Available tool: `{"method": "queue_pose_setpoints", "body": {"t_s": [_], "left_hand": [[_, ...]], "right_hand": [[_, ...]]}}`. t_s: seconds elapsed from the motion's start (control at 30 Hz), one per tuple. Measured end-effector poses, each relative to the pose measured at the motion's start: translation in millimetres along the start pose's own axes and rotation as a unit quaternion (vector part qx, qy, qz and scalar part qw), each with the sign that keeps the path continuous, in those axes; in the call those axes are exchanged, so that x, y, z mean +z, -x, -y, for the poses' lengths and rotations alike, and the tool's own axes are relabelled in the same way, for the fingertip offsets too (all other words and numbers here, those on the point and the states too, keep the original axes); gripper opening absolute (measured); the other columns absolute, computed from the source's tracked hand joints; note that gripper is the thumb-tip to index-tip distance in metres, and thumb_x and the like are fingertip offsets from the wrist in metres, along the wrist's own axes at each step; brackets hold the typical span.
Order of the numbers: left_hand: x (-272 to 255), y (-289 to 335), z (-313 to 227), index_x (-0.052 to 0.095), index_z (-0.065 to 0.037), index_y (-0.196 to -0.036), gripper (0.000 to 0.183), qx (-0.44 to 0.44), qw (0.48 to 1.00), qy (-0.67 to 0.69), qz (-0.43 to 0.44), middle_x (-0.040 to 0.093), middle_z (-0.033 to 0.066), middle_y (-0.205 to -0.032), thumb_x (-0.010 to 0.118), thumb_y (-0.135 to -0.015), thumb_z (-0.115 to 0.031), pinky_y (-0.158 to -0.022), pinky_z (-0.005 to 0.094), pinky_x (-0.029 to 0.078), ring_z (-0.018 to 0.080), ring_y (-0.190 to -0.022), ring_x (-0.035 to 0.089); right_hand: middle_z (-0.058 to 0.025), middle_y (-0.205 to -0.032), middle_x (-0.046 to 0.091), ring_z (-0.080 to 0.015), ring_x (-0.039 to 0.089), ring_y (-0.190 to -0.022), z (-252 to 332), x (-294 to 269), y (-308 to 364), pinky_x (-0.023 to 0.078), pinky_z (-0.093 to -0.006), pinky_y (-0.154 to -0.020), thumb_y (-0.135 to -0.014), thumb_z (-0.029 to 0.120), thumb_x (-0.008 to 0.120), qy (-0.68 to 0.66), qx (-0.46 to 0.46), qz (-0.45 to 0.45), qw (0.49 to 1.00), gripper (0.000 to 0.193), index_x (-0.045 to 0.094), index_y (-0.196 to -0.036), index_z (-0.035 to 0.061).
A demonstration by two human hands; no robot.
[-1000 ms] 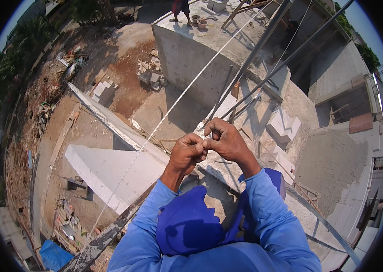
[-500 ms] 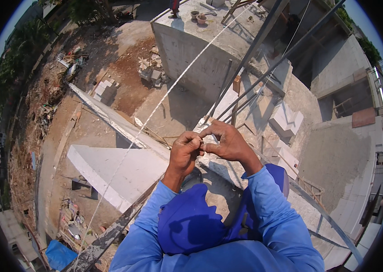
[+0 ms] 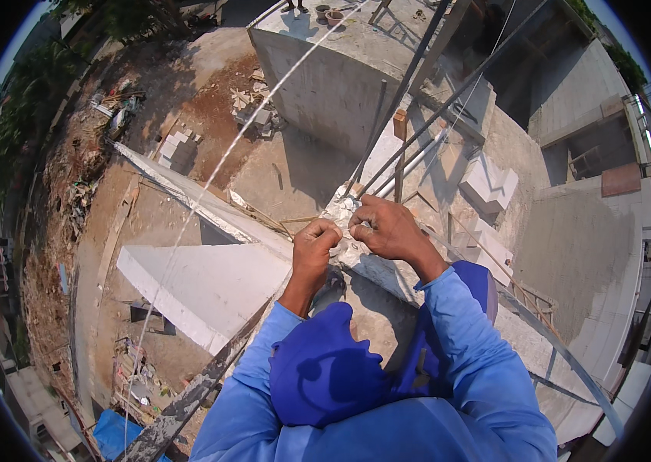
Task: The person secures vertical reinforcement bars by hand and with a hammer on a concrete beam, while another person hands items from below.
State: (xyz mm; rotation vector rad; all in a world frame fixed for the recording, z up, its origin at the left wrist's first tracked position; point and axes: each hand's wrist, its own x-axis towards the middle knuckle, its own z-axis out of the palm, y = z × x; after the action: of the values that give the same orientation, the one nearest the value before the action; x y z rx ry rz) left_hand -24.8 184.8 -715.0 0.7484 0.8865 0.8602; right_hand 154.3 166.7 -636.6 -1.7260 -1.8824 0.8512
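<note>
My left hand (image 3: 313, 258) is closed, thumb and fingertips pinched together. Beside it, my right hand (image 3: 391, 229) is curled in a pinch too, a narrow gap between the two. Whatever the fingers hold is too small or hidden to make out. Both hands are over the rough, pale top of a wall (image 3: 338, 206), in front of my blue-clad knees. A thin white rope (image 3: 221, 165) runs diagonally past on the left, apart from my hands.
Long bars (image 3: 460, 96) slant up to the right. White blocks (image 3: 488, 183) lie on the right. Left, a white slab (image 3: 194, 289) sits above lower ground with rubble. Beyond is a concrete structure (image 3: 317, 88) with buckets (image 3: 334, 17) and another person's feet (image 3: 294, 7).
My fingertips were together half a second ago and have drawn slightly apart. The rope appears farther left, and the whole view has shifted a little.
</note>
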Motion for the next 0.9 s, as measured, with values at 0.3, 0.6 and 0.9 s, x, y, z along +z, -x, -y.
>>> {"method": "queue_pose_setpoints", "body": {"t_s": [0.3, 0.6, 0.9], "left_hand": [[6, -9, 51, 0.072, -0.002, -0.075, 0.013, -0.118, 0.936, -0.332, -0.001, 0.064, 0.0013, -0.066, 0.067, -0.076, -0.014, -0.055, 0.0266, 0.042, 0.0086, -0.059, 0.053], [-6, -11, 94, 0.072, -0.003, -0.082, 0.019, 0.053, 0.83, -0.556, -0.009, 0.069, 0.0186, -0.081, 0.061, -0.079, -0.018, -0.069, 0.0392, 0.052, 0.03, -0.073, 0.068], [-9, 0, 75, 0.069, -0.003, -0.083, 0.016, -0.018, 0.876, -0.477, -0.068, 0.068, 0.0179, -0.078, 0.059, -0.077, -0.014, -0.07, 0.0402, 0.052, 0.032, -0.073, 0.067]], "right_hand": [[-0.0114, -0.083, 0.062, -0.0321, 0.063, -0.086, -64, 44, 18, 0.044, -0.0445, -0.075, -0.073, 0.009, 0.063, 0.178, -0.012, 0.068, 0.982, 0.007, 0.07, -0.071, 0.0077], [-0.0084, -0.082, 0.063, -0.0282, 0.064, -0.085, -96, 77, 14, 0.041, -0.041, -0.078, -0.072, 0.008, 0.063, 0.221, -0.093, 0.046, 0.97, 0.007, 0.07, -0.069, 0.0092], [-0.0083, -0.083, 0.065, -0.0269, 0.065, -0.089, -97, 77, 8, 0.042, -0.0401, -0.08, -0.074, 0.007, 0.061, 0.244, -0.104, 0.063, 0.962, 0.011, 0.07, -0.07, 0.0093]]}}
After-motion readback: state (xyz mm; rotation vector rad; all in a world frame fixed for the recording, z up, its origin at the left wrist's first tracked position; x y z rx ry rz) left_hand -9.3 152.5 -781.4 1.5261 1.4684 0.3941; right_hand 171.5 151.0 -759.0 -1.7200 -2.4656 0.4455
